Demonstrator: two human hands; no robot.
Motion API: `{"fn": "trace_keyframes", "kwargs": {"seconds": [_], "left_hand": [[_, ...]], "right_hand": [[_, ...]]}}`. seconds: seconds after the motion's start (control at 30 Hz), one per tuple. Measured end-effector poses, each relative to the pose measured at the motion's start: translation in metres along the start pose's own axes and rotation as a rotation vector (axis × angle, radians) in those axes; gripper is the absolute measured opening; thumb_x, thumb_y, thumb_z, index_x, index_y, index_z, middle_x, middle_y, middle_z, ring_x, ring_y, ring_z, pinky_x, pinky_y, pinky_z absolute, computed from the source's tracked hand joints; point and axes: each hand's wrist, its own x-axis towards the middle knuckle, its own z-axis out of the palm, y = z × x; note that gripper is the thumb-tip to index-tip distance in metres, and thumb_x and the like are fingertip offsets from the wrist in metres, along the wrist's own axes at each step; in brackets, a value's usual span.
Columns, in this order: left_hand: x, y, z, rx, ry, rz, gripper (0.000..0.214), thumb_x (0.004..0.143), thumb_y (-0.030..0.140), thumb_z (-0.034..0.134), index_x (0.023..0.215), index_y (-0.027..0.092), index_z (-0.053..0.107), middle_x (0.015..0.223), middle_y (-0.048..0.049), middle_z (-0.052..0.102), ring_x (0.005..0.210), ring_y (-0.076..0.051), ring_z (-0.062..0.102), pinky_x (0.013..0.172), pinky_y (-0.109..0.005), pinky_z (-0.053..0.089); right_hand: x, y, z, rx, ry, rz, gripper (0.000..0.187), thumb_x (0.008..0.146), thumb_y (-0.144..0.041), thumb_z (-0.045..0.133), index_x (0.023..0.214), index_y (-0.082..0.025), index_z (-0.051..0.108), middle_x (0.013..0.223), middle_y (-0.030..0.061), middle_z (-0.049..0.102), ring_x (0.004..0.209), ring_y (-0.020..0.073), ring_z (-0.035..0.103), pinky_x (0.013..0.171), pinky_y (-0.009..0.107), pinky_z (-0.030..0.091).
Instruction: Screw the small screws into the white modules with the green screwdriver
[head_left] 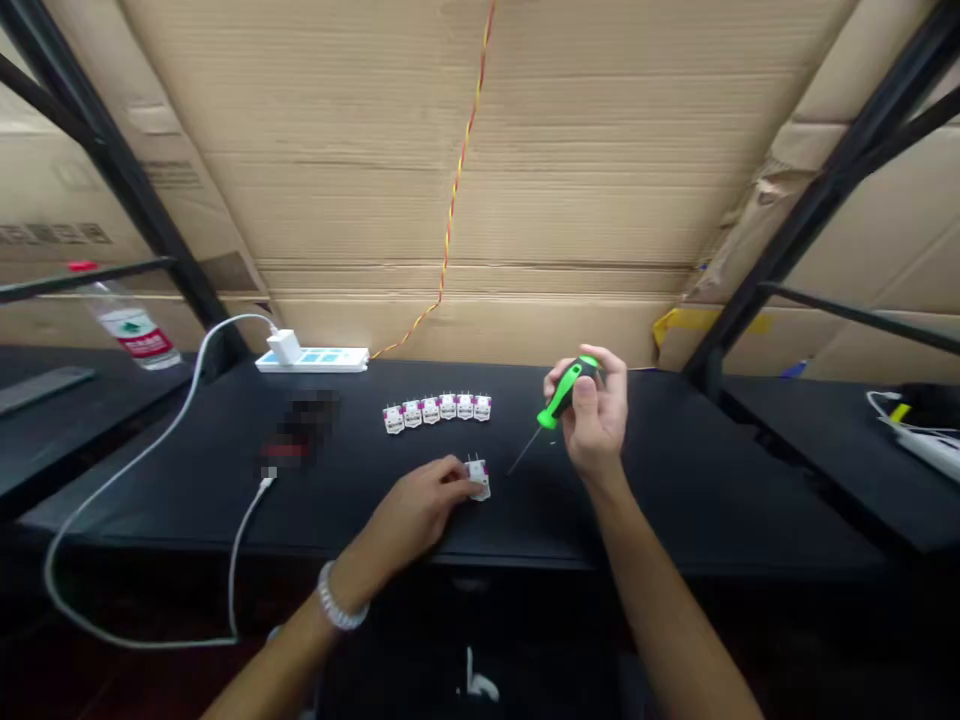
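Observation:
Between the fingers of my left hand (420, 505) is a small white plug (478, 478) with two metal prongs pointing away from me, low over the black table. My right hand (600, 415) is wrapped round the green and black handle of a screwdriver (559, 398). Its thin shaft slants down to the left, and the tip is a little to the right of the plug, apart from it. Farther back, several similar white plugs (448, 406) with purple marks stand in a slightly curved row.
A white power strip (322, 360) with a charger (284, 346) lies along the cardboard wall. From the charger a white cable (142, 463) loops over the table's front edge to a blurred dark object (296, 432). A bottle (139, 325) stands at left; black metal frames (787, 240) flank the table (720, 480).

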Motion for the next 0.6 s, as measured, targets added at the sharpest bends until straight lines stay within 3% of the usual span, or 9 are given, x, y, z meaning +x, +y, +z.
{"fn": "trace_keyframes", "kwargs": {"seconds": [0.27,0.6], "left_hand": [[0.008,-0.004,-0.004,0.217,-0.046,0.126,0.035,0.103,0.005,0.051,0.113,0.025,0.078,0.105,-0.0049,0.075,0.089,-0.021,0.070,0.080,-0.030,0.053],[0.015,-0.007,-0.008,0.270,-0.090,0.209,0.030,0.105,0.005,0.047,0.109,0.021,0.071,0.106,-0.0050,0.073,0.090,-0.021,0.066,0.080,-0.031,0.050]], "right_hand": [[-0.001,0.001,-0.001,-0.003,-0.012,0.000,0.031,0.102,-0.045,0.063,0.128,-0.031,0.054,0.096,0.0009,0.065,0.079,0.0168,0.068,0.064,0.029,0.056],[-0.001,0.000,0.000,-0.009,-0.010,-0.011,0.032,0.102,-0.046,0.063,0.128,-0.030,0.053,0.096,0.0013,0.066,0.079,0.0167,0.068,0.066,0.030,0.059]]}}
